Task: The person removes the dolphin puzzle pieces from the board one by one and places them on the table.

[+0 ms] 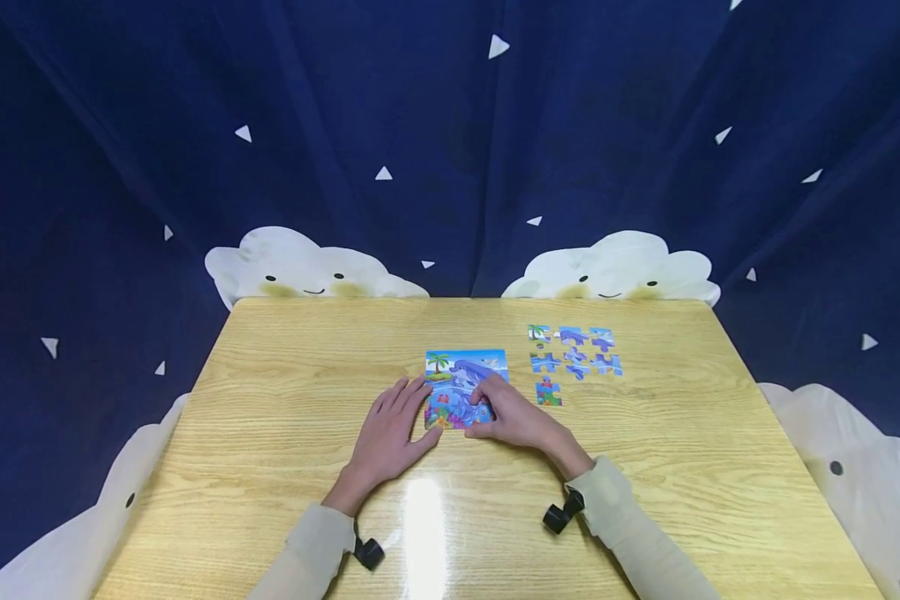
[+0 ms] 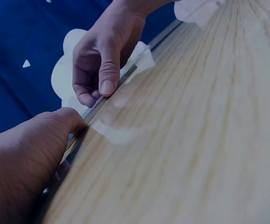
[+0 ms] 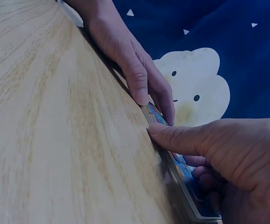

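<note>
A dolphin picture jigsaw board (image 1: 457, 357) lies flat on the table between both hands. My left hand (image 1: 388, 433) rests on the wood with its fingers extended, fingertips and thumb at the board's left edge. Over the board's lower right part, my right hand (image 1: 516, 417) bends its fingers down onto the picture. In the right wrist view, the right thumb (image 3: 172, 137) is at the board's near edge, the other fingers curled over its top. Those fingers hide part of the picture; I cannot tell whether they pinch a jigsaw piece.
Several loose jigsaw pieces (image 1: 574, 362) lie in rows right of the board, the lowest a coral piece (image 1: 548, 393). The wooden table (image 1: 285, 375) ends at a dark blue curtain (image 1: 435, 108) with white cloud shapes. Each wrist wears a small black camera.
</note>
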Tool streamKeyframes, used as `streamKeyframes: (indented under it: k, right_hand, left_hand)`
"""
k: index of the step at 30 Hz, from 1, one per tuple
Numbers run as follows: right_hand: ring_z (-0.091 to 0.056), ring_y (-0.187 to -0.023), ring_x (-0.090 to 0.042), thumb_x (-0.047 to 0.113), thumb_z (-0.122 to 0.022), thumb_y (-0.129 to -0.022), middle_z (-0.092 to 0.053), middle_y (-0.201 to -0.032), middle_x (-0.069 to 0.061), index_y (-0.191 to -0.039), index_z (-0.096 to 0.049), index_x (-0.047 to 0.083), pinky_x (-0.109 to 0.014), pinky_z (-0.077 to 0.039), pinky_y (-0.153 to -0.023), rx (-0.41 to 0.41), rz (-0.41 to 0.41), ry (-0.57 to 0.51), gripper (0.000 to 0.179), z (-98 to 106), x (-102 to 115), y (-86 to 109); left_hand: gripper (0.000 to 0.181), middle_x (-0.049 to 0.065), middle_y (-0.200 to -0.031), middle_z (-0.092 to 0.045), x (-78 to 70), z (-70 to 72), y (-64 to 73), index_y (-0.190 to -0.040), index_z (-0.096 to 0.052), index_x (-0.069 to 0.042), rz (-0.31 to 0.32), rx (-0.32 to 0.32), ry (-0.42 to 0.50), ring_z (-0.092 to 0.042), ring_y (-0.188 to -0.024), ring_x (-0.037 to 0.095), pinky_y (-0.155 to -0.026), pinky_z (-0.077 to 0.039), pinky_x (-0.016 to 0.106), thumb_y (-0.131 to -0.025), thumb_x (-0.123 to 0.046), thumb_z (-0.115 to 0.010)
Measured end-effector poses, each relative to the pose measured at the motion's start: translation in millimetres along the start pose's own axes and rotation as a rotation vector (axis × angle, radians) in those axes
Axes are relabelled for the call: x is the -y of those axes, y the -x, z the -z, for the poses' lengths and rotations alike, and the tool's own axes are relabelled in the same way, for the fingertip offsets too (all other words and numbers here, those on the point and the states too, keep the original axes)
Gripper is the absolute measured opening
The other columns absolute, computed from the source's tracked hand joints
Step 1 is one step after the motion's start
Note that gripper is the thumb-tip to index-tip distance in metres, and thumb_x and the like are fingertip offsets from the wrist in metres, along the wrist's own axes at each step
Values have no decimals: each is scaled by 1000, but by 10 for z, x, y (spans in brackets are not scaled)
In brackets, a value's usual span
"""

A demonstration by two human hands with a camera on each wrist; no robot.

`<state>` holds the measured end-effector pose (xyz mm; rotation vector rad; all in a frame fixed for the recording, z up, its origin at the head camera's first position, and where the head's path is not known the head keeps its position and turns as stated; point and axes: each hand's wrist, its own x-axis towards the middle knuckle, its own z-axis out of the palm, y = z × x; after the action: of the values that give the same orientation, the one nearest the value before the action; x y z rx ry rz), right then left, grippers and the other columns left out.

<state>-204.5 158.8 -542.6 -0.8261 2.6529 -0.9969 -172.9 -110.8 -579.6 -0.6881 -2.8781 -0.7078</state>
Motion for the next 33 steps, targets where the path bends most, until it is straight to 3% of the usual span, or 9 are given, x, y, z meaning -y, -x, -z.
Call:
streamKeyframes:
  k: [12,23,33]
  right_hand:
    - [-51,-94,-17,37,-83,-85,-50,-110,-2,-117,-62,14,-34,-46,-84,38,-1,10,45,25,-18,23]
    - [-50,-88,-15,31,-83,-77,-51,-103,-2,-106,-61,14,-29,-46,-78,-8,28,28,41,-3,-33,8]
    - [-49,-89,-16,21,-83,-72,-54,-99,-5,-105,-62,13,-28,-45,-77,-65,81,-24,40,42,-86,13]
  left_hand:
    - [75,-3,-171,-29,11,-5,-10,-163,-39,-22,10,29,-17,-18,-160,26,-127,-20,51,-102,-64,-49]
    - [74,-1,-171,-31,3,-4,-6,-162,-39,-22,11,23,-17,-20,-160,26,-126,-21,51,-101,-61,-52]
    - [74,1,-169,-34,12,-31,-3,-161,-42,-20,-15,-18,-14,-24,-158,29,-125,-24,53,-101,-62,-52]
